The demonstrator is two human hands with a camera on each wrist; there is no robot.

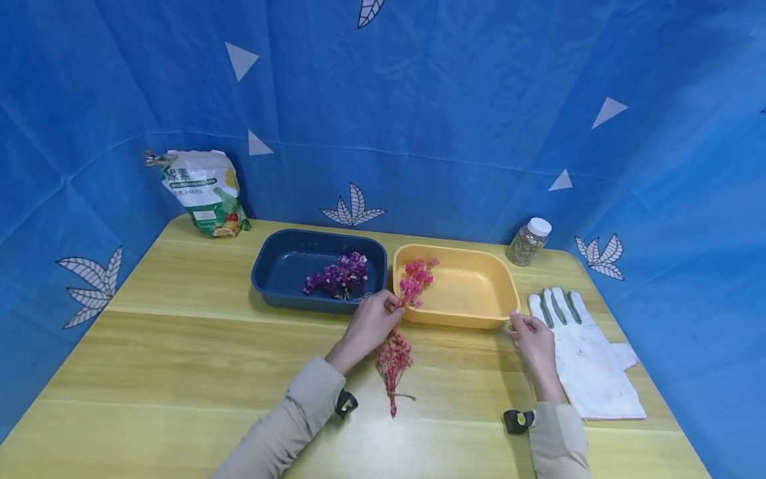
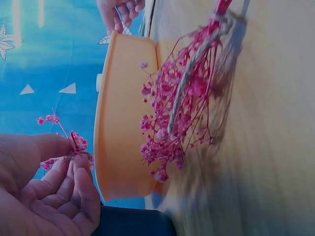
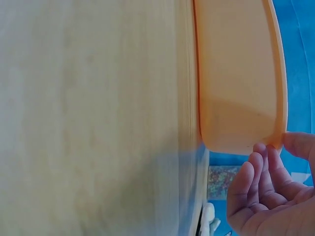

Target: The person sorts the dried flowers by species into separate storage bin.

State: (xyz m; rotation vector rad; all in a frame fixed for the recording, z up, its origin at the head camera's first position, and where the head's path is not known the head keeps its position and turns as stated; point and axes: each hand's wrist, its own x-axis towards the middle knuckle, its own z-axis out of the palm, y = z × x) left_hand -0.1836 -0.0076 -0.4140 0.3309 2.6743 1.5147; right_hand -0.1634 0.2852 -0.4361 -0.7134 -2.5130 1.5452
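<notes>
My left hand (image 1: 372,324) pinches the stems of a bunch of pink dried flowers (image 1: 417,281) between thumb and fingers. Its blossoms lean over the left end of the yellow plastic basin (image 1: 475,289). At the basin's front right corner, my right hand (image 1: 535,349) pinches the rim, thumb on one side and fingertips on the other in the right wrist view. A second pink flower bunch (image 1: 393,359), tied with twine (image 2: 189,78), lies on the table in front of the basin, below my left hand.
Left of the yellow basin stands a dark blue basin (image 1: 281,293) holding purple dried flowers (image 1: 340,274). A clipped fertiliser bag (image 1: 206,193) stands at the back left. A white-lidded jar (image 1: 526,245) is at the back right, with white gloves (image 1: 589,366) along the right edge.
</notes>
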